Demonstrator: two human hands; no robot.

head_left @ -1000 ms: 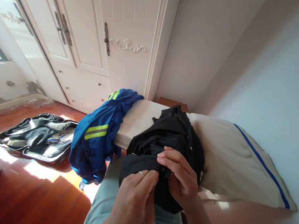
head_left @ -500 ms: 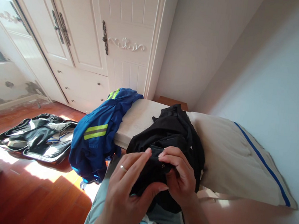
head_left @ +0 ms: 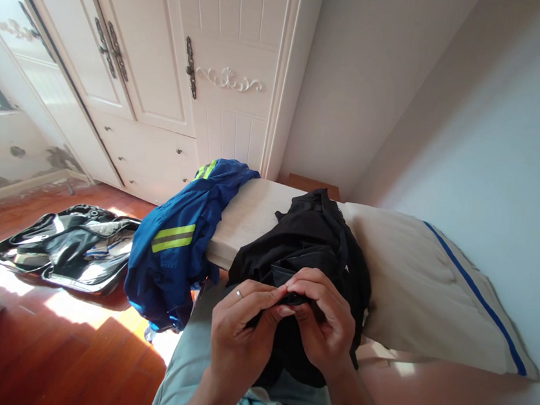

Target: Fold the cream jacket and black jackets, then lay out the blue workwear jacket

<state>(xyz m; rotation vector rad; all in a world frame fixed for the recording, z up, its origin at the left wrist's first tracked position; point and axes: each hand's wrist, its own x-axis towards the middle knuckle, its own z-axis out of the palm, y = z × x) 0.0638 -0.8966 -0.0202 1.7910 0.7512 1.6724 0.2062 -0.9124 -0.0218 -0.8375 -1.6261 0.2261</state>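
Note:
A black garment (head_left: 264, 254) lies in a heap over the padded bench and my lap; its kind is hard to make out among the folds. My left hand (head_left: 244, 323), with a ring on one finger, pinches a small dark edge of it between thumb and fingertips. Right beside, my right hand (head_left: 327, 323) is closed on the same edge, and the fingertips of both hands nearly meet. What exactly sits between the fingertips is mostly covered.
Left of the garment hangs blue clothing (head_left: 173, 240) with reflective yellow bands. An open, packed suitcase (head_left: 111, 285) lies on the wooden floor (head_left: 86, 363). A beige pillow (head_left: 416, 291) with blue trim rests at the right wall. Behind stands a white wardrobe (head_left: 251, 25).
My left hand has gone from spread fingers to a pinch on the black garment's edge, meeting my right hand. The right hand has kept its grip, nearly in place.

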